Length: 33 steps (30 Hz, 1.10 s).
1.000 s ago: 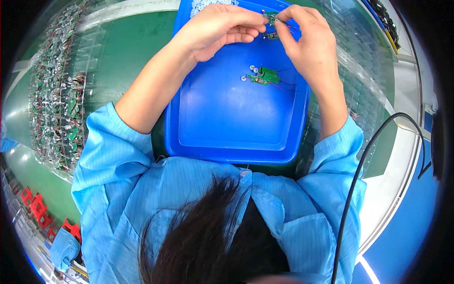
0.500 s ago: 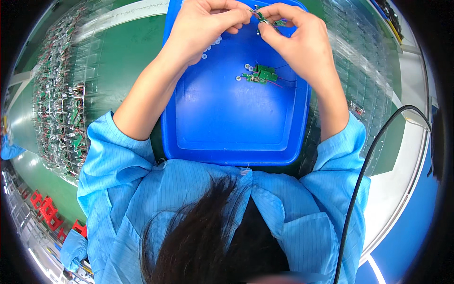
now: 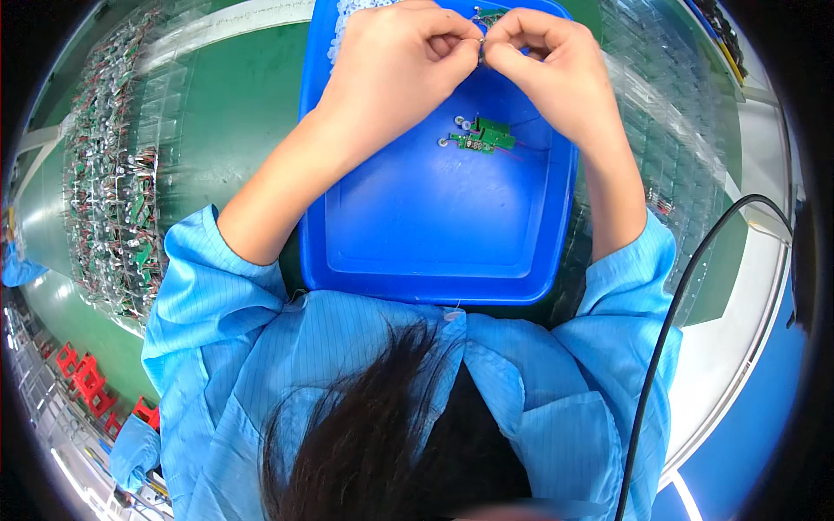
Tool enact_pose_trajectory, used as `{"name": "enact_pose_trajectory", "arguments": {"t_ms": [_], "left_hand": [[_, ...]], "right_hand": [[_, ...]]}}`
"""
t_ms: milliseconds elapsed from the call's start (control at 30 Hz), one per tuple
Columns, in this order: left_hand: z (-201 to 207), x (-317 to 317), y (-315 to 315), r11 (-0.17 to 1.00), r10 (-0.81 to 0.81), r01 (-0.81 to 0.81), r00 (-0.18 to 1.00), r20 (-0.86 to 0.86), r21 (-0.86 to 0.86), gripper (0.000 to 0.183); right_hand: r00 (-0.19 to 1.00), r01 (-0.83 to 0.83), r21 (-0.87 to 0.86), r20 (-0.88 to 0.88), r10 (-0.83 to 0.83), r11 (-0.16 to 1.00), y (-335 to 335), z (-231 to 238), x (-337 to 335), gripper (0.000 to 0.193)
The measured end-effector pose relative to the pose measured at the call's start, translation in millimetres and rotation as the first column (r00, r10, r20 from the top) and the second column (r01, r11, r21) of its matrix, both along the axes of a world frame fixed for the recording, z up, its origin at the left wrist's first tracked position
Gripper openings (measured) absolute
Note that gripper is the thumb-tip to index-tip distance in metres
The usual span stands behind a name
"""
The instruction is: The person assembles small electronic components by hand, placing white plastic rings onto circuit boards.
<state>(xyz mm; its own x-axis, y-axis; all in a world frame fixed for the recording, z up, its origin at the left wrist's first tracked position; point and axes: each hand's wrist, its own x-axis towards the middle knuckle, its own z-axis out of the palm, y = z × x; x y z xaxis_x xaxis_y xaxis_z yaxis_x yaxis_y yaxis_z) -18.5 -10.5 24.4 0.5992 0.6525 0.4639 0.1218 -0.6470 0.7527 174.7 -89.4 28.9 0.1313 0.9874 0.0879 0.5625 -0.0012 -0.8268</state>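
Note:
Over the far part of a blue plastic tray, my two hands meet fingertip to fingertip. My left hand pinches something tiny, mostly hidden by its thumb and fingers. My right hand is closed on a small green circuit board, of which only a part shows behind the fingers. Nearer to me in the tray lie a few more green circuit boards with thin wires and small round whitish parts at their left end. Small translucent white pieces are gathered at the tray's far left, partly behind my left hand.
Left of the tray, clear compartmented trays full of wired boards stand on the green tabletop. More clear trays are at the right. A black cable curves past my right arm. Red stools stand beyond at lower left.
My left hand has come right and nearer, its fingertips now against the right hand's. The circuit board has turned and is more hidden. The white pieces at the far left show more.

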Motion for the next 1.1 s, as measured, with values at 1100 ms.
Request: {"name": "enact_pose_trajectory", "arguments": {"t_ms": [1100], "left_hand": [[-40.8, 12.9, 26.4, 0.841, -0.153, 0.316, 0.917, 0.367, -0.44, 0.021]], "right_hand": [[0.846, -0.008, 0.416, 0.488, -0.216, 0.909, -2.2, 24.0, -39.5, 0.009]]}}
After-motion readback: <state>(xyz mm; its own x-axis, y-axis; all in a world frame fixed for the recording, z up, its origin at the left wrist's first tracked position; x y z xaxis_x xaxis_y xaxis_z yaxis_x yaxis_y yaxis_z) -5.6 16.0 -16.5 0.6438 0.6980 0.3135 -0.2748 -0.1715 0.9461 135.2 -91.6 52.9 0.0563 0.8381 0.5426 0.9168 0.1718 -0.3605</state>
